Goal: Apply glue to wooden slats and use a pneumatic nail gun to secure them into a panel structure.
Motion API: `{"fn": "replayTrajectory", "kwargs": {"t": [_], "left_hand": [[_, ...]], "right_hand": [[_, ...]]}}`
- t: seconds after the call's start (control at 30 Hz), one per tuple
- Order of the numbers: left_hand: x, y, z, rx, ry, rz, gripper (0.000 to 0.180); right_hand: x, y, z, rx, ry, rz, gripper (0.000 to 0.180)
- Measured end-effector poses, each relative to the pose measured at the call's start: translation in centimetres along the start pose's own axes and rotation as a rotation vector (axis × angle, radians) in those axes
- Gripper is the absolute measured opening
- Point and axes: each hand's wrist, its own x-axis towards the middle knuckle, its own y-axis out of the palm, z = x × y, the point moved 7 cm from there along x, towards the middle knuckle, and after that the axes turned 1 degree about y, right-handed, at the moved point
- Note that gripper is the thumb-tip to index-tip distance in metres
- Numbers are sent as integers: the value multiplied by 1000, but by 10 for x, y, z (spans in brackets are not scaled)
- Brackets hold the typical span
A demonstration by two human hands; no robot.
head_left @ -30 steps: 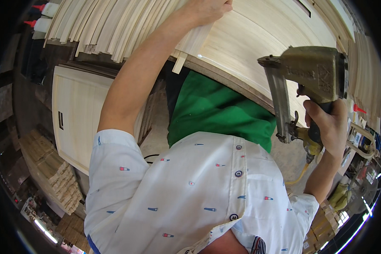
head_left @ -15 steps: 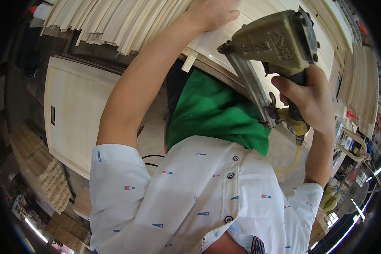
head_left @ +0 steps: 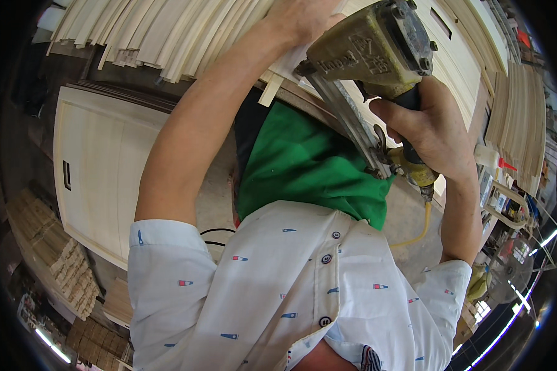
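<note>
My right hand [head_left: 436, 127] is wrapped round the grip of a worn, yellowish pneumatic nail gun [head_left: 368, 55]. A yellow air hose [head_left: 426, 222] hangs from its lower end. The gun's nose tilts to the left, over the near edge of a pale wooden panel [head_left: 461, 68] with a dark slot cut in it. At the top edge, my left hand [head_left: 300, 21] rests beside the gun's nose, on or against the wood; its thumb side shows, while the other fingers are cut off. Below that hand a short wooden strip [head_left: 270, 91] sticks out past the bench edge.
Many thin wood strips [head_left: 179, 37] lie side by side at the upper left. A framed wooden door [head_left: 105, 179] with a slot leans below them. To the right are a white glue bottle [head_left: 486, 156] with a red tip and more stacked strips [head_left: 520, 117].
The nail gun and my right hand have shifted left and slightly up in the picture, nearer my left hand. My left hand has moved slightly; the whole view has shifted a little.
</note>
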Motion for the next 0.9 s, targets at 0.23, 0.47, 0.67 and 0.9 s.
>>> {"fn": "replayTrajectory", "kwargs": {"t": [0.23, 0.47, 0.67, 0.9], "left_hand": [[-7, -13, 5, -191, -23, 21, 47], [-2, -21, 25, -151, -8, 66, 36], [-33, -1, 66, 103, -143, 200, 42], [29, 7, 59, 134, -152, 239, 40]], "right_hand": [[10, 12, 14, -173, -228, -22, 33], [23, 8, 27, -107, -158, -20, 29], [10, -7, -42, 21, 154, -128, 24], [0, -52, -80, 52, 241, -123, 26]]}}
